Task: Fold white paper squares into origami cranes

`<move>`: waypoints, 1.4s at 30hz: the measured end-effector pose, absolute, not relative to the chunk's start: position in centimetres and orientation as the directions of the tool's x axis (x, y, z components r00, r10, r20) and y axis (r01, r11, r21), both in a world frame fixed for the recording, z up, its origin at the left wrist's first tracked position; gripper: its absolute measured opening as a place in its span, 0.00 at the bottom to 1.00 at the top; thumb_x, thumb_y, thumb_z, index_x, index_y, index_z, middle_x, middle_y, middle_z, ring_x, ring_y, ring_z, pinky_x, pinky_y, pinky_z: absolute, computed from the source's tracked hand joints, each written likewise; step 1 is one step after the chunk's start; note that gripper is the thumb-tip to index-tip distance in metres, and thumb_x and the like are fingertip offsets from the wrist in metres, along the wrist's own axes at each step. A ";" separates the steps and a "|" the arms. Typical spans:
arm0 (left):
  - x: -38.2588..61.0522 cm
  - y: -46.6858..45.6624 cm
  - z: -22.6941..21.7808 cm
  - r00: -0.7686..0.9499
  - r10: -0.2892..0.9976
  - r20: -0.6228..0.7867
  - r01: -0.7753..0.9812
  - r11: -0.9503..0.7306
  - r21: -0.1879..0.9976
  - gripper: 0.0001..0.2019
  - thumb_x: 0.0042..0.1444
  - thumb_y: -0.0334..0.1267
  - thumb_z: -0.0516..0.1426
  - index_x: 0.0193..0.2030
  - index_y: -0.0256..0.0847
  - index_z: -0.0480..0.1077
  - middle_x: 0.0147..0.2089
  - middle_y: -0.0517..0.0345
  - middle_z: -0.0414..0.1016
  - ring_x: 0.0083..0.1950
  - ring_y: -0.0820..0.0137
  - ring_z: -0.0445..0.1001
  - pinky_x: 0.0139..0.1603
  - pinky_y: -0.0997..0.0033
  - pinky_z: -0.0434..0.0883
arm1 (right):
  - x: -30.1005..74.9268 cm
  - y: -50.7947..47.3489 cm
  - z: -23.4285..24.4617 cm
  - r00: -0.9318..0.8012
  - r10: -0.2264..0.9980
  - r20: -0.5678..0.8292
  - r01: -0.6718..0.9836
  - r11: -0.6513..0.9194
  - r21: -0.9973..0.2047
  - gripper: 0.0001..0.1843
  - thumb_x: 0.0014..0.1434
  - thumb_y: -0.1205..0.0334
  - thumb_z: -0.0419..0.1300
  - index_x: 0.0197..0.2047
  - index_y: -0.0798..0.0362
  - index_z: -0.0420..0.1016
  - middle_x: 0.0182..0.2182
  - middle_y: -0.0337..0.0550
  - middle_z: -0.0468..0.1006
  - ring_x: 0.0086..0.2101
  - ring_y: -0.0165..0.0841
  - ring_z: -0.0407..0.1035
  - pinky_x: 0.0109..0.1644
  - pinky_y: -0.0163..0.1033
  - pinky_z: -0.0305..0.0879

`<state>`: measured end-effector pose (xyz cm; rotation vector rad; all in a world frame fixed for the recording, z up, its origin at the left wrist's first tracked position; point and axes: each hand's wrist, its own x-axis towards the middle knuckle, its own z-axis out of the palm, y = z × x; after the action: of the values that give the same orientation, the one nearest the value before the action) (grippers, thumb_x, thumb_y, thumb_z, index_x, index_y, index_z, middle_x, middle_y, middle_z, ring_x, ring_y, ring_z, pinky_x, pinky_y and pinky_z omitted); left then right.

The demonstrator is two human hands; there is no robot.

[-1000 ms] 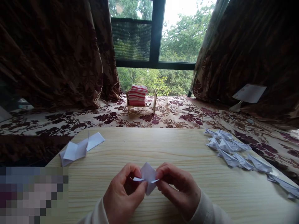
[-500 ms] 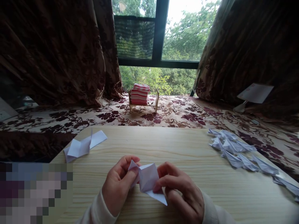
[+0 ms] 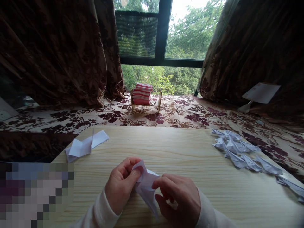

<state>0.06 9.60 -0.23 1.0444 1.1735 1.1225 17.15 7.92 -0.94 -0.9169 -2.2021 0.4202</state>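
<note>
A partly folded sheet of white paper (image 3: 147,186) is held between my hands over the front middle of the table. My left hand (image 3: 123,183) pinches its upper left corner between thumb and fingers. My right hand (image 3: 179,196) is at the paper's right side, its index fingertip against the edge and its thumb a little apart below. One pointed flap hangs down toward me, slightly blurred. Whether the right fingers grip the paper or only press it is hard to see.
Folded paper pieces (image 3: 237,148) lie in a cluster along the right side of the wooden table (image 3: 118,139). More creased white paper (image 3: 80,147) rests at the left. Behind, a small rack (image 3: 145,104) holds striped pink cloths (image 3: 142,93), and a lamp (image 3: 261,92) stands at the right.
The paper has been turned and opened, so a flap now points down. My right hand has shifted from the lower right corner up to the right edge. My left hand keeps its pinch.
</note>
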 end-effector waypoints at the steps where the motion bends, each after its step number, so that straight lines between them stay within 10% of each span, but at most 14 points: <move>1: 0.1 9.6 -0.1 0.029 0.990 -0.139 -0.095 0.142 0.985 0.15 0.43 0.47 0.60 0.32 0.36 0.68 0.21 0.66 0.66 0.22 0.80 0.60 0.21 0.82 0.58 | 17.2 7.9 -1.0 -0.491 0.724 0.484 0.496 0.689 -0.528 0.07 0.50 0.69 0.51 0.33 0.51 0.65 0.19 0.33 0.63 0.19 0.25 0.57 0.23 0.31 0.50; 10: -0.1 9.8 0.6 -0.080 0.985 -0.152 -0.027 0.150 0.988 0.15 0.43 0.48 0.59 0.27 0.37 0.68 0.20 0.67 0.62 0.22 0.79 0.57 0.21 0.82 0.55 | 16.8 7.7 -0.3 -0.452 0.558 0.696 0.570 0.781 -0.256 0.11 0.52 0.73 0.48 0.23 0.52 0.65 0.25 0.40 0.67 0.23 0.28 0.55 0.24 0.34 0.46; 17: -0.2 9.5 0.7 -0.013 0.997 -0.070 0.264 0.071 0.962 0.11 0.47 0.44 0.55 0.29 0.37 0.70 0.21 0.65 0.64 0.22 0.76 0.60 0.22 0.79 0.58 | 16.8 7.7 -1.2 -0.709 0.379 0.595 0.460 0.888 -0.016 0.18 0.61 0.68 0.44 0.21 0.53 0.62 0.19 0.37 0.67 0.20 0.29 0.53 0.22 0.37 0.39; 25: -0.4 9.6 0.3 0.076 0.992 0.099 0.503 -0.123 0.856 0.07 0.49 0.35 0.53 0.32 0.38 0.71 0.32 0.57 0.73 0.35 0.68 0.71 0.36 0.72 0.66 | 17.0 7.8 -3.1 -0.691 0.506 0.516 0.405 0.863 -0.304 0.11 0.56 0.60 0.45 0.25 0.49 0.64 0.29 0.31 0.74 0.20 0.26 0.58 0.22 0.37 0.42; 33: -0.5 9.4 -1.0 0.208 0.961 0.181 0.511 -0.265 0.818 0.26 0.44 0.28 0.53 0.54 0.44 0.59 0.35 0.60 0.70 0.41 0.68 0.70 0.45 0.67 0.66 | 16.4 7.2 -3.4 -0.623 0.622 0.474 0.582 0.773 -0.251 0.15 0.49 0.70 0.46 0.41 0.53 0.65 0.23 0.40 0.69 0.20 0.30 0.61 0.21 0.35 0.49; 42: -1.0 9.1 0.3 0.256 0.942 0.215 0.674 -0.334 0.659 0.32 0.38 0.33 0.57 0.55 0.44 0.59 0.35 0.60 0.69 0.39 0.65 0.66 0.47 0.61 0.63 | 16.6 6.9 -2.3 -0.642 0.699 0.314 0.650 0.714 -0.261 0.22 0.43 0.68 0.49 0.44 0.57 0.65 0.25 0.42 0.70 0.22 0.34 0.64 0.23 0.37 0.53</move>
<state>-1.04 9.14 0.32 2.0970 1.4668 0.8239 16.58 6.89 -2.31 -1.0432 -2.5284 0.1737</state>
